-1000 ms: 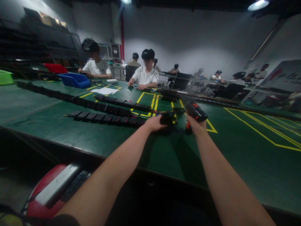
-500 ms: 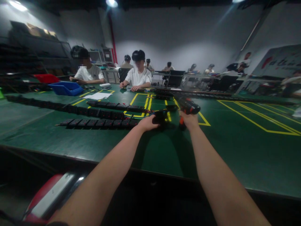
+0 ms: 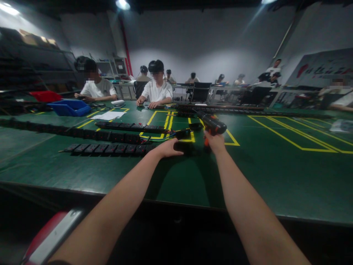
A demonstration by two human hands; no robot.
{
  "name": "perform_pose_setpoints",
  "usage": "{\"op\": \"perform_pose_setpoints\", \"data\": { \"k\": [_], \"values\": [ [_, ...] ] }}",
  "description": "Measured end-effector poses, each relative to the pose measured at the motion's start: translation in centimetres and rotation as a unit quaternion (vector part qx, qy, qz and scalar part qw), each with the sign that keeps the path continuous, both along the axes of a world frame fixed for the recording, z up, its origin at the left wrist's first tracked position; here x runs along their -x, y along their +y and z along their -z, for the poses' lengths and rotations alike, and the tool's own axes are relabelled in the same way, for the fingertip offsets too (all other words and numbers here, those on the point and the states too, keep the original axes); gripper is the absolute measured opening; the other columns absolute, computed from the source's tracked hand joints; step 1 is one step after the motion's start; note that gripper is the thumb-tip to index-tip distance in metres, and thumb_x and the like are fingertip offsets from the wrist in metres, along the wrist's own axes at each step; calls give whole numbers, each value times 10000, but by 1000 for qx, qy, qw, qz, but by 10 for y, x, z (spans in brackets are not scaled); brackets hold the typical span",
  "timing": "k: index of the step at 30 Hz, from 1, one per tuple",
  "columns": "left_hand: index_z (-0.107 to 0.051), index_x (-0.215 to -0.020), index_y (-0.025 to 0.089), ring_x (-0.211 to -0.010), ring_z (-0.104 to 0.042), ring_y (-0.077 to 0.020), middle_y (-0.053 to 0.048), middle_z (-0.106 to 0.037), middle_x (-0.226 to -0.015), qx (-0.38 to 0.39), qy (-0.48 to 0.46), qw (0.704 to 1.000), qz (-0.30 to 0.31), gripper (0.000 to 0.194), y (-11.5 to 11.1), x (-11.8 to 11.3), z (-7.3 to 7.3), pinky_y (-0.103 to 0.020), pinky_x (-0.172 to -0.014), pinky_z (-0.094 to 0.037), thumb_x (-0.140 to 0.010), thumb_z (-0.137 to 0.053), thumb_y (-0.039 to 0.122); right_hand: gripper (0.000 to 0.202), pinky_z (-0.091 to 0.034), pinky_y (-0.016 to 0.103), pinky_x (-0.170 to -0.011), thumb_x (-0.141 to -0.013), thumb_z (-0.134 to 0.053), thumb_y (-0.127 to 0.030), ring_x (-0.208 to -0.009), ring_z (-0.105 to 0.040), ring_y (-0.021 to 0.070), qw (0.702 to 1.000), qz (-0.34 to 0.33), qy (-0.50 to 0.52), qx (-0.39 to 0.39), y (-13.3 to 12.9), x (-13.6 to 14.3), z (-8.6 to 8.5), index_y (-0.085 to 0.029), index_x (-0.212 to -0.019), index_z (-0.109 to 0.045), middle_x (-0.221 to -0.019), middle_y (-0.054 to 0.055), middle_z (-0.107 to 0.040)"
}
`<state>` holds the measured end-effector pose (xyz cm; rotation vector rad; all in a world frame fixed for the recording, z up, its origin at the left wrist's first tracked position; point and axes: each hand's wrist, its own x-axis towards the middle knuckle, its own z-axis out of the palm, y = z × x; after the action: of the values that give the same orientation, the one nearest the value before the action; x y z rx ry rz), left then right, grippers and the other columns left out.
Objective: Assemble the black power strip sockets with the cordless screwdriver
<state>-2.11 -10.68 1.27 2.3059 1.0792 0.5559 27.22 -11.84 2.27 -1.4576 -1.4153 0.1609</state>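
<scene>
My right hand point(image 3: 215, 142) is wrapped round the grip of a black and orange cordless drill point(image 3: 213, 124), which points away over the table. My left hand point(image 3: 168, 148) is closed, thumb to the near side, round the dark end of a black power strip point(image 3: 110, 149); that end is in shadow and hard to make out. Just beyond, coloured wires point(image 3: 157, 139) come out of a second, longer black strip point(image 3: 82, 131). A third strip point(image 3: 129, 126) lies farther back, near a small black piece point(image 3: 195, 127).
Yellow tape lines point(image 3: 303, 149) mark the green table point(image 3: 116, 173). A blue bin point(image 3: 70, 108), a red bin point(image 3: 45, 96) and white paper point(image 3: 109, 115) are at the left. Long dark bars point(image 3: 234, 108) lie along the back. Two people point(image 3: 158, 90) sit across the table.
The view has turned slightly right, so things appear farther left. Around my left hand, the dark strip end appears lower and flatter. The drill remains in my right hand.
</scene>
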Motion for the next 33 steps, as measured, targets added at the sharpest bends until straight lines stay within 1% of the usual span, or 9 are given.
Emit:
{"op": "perform_pose_setpoints", "data": {
  "k": [3,7,13,19,24,27,30,31,33],
  "values": [
    [-605,-1307,172,-1199,-697,-332,-159,-716,-1330,-19,34,999,-12,714,-6,-2,-2,-440,-1037,-551,-758,-793,589,311,-478,488,-1050,-851,-628,-530,-1041,-686,308,999,13,9,32,-4,3,-3,-234,-784,-697,-948,116,-773],
    [-544,-1401,197,-1219,-691,-348,-163,-704,-1358,-55,60,996,-47,777,-10,-3,-5,-451,-1041,-548,-777,-778,598,268,-485,460,-1031,-857,-643,-483,-993,-699,295,999,9,34,30,-7,7,-6,-228,-798,-701,-869,98,-770],
    [-529,-1411,227,-1197,-699,-332,-145,-710,-1339,-115,55,988,-91,727,-8,-3,-1,-445,-1030,-546,-812,-766,565,256,-482,434,-1031,-880,-648,-447,-1027,-704,299,998,21,32,52,-10,10,-9,-205,-849,-723,-924,120,-776],
    [-582,-1339,215,-1190,-691,-308,-135,-708,-1336,-89,28,992,-83,703,-3,-1,3,-427,-1036,-547,-785,-786,598,264,-492,430,-1043,-879,-648,-473,-1032,-707,284,998,11,42,52,-10,9,-9,-222,-835,-717,-926,100,-783],
    [-611,-1303,194,-1147,-695,-304,-136,-719,-1289,-57,26,997,-53,694,-1,1,3,-428,-1007,-560,-782,-770,624,270,-522,443,-1021,-856,-672,-465,-980,-730,282,997,4,66,51,-10,8,-8,-215,-943,-725,-849,78,-778],
    [-657,-1247,181,-1176,-672,-297,-137,-712,-1291,-80,28,995,-44,547,0,-1,3,-433,-1050,-531,-908,-619,609,318,-543,445,-1000,-836,-698,-457,-930,-745,283,995,-3,88,41,-9,10,-8,-193,-1011,-727,-833,84,-777],
    [-713,-1118,170,-1169,-659,-283,-139,-729,-1206,-122,17,990,-71,472,4,-3,4,-435,-1078,-506,-1025,-411,522,407,-576,439,-934,-799,-739,-462,-841,-752,278,991,-7,126,34,-9,12,-9,-172,-1084,-723,-835,90,-776],
    [-718,-1094,171,-1163,-660,-275,-137,-733,-1184,-131,6,987,-90,451,6,-4,4,-426,-1079,-504,-1033,-400,485,429,-581,437,-919,-788,-748,-466,-822,-751,276,990,-8,136,31,-9,13,-9,-166,-1094,-723,-843,93,-776],
    [-709,-1110,174,-1160,-664,-253,-127,-735,-1193,-135,-22,980,-146,350,14,-5,2,-392,-1075,-508,-1009,-474,414,473,-584,433,-903,-775,-753,-481,-798,-747,268,988,-9,151,17,-10,16,-9,-153,-1114,-727,-870,102,-776]
  ]
}}
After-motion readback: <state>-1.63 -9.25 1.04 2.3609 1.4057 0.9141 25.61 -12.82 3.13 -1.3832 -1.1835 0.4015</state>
